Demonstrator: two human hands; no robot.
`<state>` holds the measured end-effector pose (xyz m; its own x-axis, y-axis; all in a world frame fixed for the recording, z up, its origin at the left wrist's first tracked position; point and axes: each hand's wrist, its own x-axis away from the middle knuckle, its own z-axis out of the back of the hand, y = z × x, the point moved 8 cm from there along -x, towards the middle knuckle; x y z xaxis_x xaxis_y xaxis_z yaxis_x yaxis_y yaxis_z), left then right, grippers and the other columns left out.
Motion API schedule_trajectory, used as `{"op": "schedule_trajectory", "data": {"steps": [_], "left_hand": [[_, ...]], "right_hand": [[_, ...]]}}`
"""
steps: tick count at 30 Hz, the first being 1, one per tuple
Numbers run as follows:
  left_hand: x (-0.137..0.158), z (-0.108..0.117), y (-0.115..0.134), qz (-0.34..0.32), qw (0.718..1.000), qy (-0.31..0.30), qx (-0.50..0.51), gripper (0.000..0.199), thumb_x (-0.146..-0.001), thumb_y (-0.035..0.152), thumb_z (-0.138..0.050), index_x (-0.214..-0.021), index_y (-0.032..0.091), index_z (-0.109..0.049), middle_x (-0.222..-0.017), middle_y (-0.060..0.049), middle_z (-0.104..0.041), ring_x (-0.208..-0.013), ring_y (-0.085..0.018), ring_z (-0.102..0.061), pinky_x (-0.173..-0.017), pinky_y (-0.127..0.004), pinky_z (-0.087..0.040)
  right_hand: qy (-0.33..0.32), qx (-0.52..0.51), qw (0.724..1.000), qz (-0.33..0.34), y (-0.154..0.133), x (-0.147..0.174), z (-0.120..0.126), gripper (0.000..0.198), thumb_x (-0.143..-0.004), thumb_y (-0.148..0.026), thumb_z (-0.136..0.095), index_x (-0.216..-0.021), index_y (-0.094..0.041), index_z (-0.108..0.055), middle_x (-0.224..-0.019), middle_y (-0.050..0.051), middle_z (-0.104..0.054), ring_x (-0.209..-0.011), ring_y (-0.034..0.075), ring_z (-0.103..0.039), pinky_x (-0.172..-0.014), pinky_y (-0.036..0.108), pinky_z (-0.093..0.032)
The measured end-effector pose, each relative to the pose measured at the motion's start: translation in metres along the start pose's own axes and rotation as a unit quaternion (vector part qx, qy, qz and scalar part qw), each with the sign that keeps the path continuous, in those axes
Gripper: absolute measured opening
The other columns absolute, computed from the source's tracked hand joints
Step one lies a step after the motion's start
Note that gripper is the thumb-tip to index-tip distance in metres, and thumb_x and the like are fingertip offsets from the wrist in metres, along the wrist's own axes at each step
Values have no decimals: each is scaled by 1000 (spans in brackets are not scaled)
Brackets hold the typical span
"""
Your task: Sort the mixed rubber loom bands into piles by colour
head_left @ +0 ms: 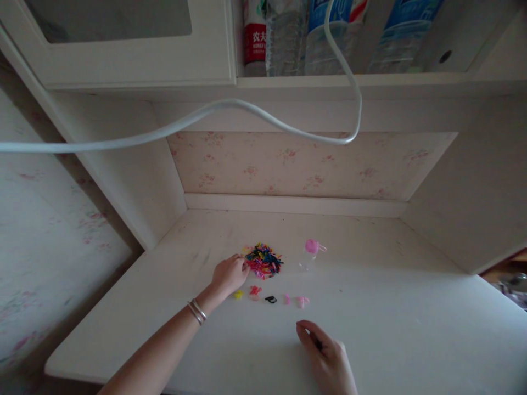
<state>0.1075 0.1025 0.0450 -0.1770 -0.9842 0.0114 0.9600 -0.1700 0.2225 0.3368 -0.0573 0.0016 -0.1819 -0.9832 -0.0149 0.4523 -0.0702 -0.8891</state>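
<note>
My left hand [230,274], with two bangles at its wrist, reaches to the left edge of a pile of small multicoloured rubber bands [265,262]. Its fingers are bent together at the pile, and whatever is between them is hidden. Below the pile lies a row of small clusters: yellow bands [239,294], red bands [255,290], black bands [270,299], bright pink bands [287,299] and pale pink bands [303,302]. Nearer the front, my right hand [325,354] is closed in a loose pinch, nothing visible in it, apart from the pale pink cluster.
A small clear bottle [307,260] with a pink cap stands right of the pile on the white tabletop [391,307]. A white cable [247,107] hangs across the upper view. Plastic bottles [288,38] stand on the shelf above. White side panels [465,181] flank the desk.
</note>
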Motion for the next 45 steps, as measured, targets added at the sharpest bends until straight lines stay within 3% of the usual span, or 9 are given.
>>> {"op": "schedule_trajectory", "data": {"steps": [8,15,26,30,35,40,45], "left_hand": [[0,-4,-10,7,1000,3,18,26,-88,30,-45,-87,21,-69,-100,-8,-66,-89,-20,-63,-75,-28,-42],[8,-3,-26,6,997,4,80,26,-89,29,-45,-85,18,-68,-93,-7,-68,-83,-16,-62,-71,-23,-38],[19,-4,-21,-22,987,17,157,33,-90,35,-41,-79,16,-66,-75,-5,-67,-69,-14,-60,-62,-21,-36],[24,6,-12,-31,986,37,161,33,-89,36,-41,-82,16,-67,-79,-6,-67,-70,-15,-60,-63,-22,-37],[52,15,13,-57,986,75,140,28,-91,31,-40,-87,19,-65,-88,-5,-66,-78,-15,-61,-69,-23,-39],[79,1,34,-70,990,121,37,29,-94,28,-35,-89,23,-64,-87,-2,-66,-72,-14,-62,-59,-23,-36],[87,-12,43,-73,989,127,-4,28,-93,24,-37,-85,23,-64,-81,-1,-65,-70,-14,-62,-56,-24,-35]], "right_hand": [[39,-24,999,-11,-1,4,3,47,-79,-60,-50,-83,-18,-71,-51,-3,-42,-48,10,-37,-44,19,-30],[-19,-10,1000,-10,2,3,-2,47,-81,-58,-49,-90,-17,-71,-54,-2,-48,-51,10,-42,-47,18,-33],[-24,15,1000,-8,1,3,-2,46,-83,-56,-48,-94,-17,-70,-55,-3,-48,-51,10,-42,-48,18,-33],[-24,15,1000,-9,1,4,-2,47,-84,-56,-47,-94,-16,-70,-55,-3,-46,-51,10,-41,-48,19,-32],[-27,12,1000,-8,3,4,-3,46,-85,-55,-47,-97,-16,-69,-56,-3,-47,-52,10,-41,-49,19,-32],[-29,10,999,-12,4,3,-3,45,-85,-54,-48,-96,-16,-70,-56,-2,-49,-52,10,-43,-49,19,-32],[-28,-3,1000,-12,2,4,-3,44,-85,-53,-49,-96,-16,-69,-57,-2,-49,-52,10,-42,-48,18,-32]]}}
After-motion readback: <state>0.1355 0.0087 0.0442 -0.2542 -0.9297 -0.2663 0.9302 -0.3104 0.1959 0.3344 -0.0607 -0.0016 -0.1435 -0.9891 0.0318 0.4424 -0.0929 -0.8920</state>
